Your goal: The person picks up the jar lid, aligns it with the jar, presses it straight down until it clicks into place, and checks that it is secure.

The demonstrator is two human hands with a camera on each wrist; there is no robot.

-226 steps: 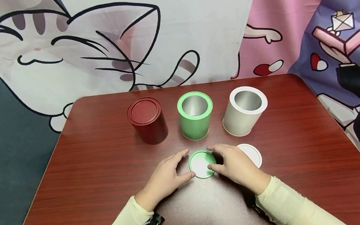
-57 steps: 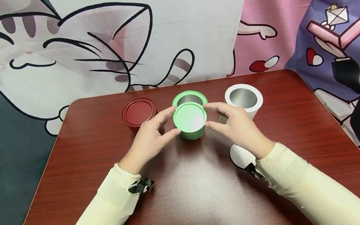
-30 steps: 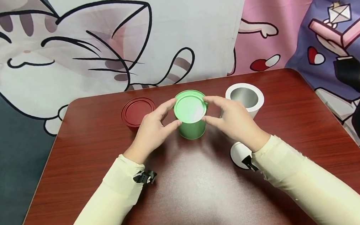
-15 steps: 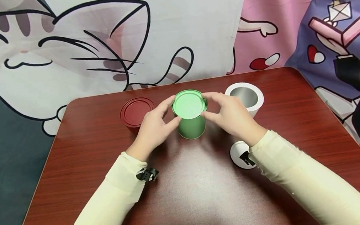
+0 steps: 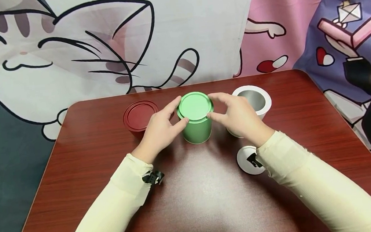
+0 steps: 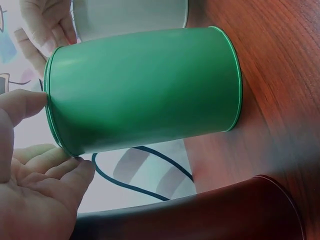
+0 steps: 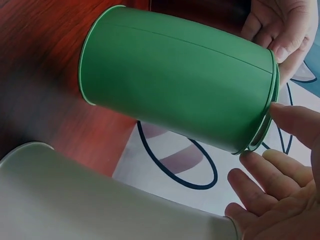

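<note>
A round green lid (image 5: 195,106) lies on the mouth of the green can (image 5: 197,132), which stands upright between two other cans. My left hand (image 5: 160,130) holds the lid's rim from the left, thumb at the front and fingers behind. From the right, my right hand (image 5: 241,117) holds the same rim between thumb and fingertips. In the right wrist view a narrow gap shows between lid (image 7: 261,131) and can (image 7: 175,80) on that side, so the lid sits slightly tilted. The left wrist view shows the rim close against the can (image 6: 145,90).
To the left stands a dark red can with its lid (image 5: 140,115) on, partly behind my left hand. A white can (image 5: 261,100) with an open top is at the right. Its white lid (image 5: 247,162) lies on the brown table (image 5: 194,218), partly under my right wrist.
Both hands took the green lid from the table, carried it forward over the green can and lowered it onto the mouth. In the last half second the lid shifted slightly back.
</note>
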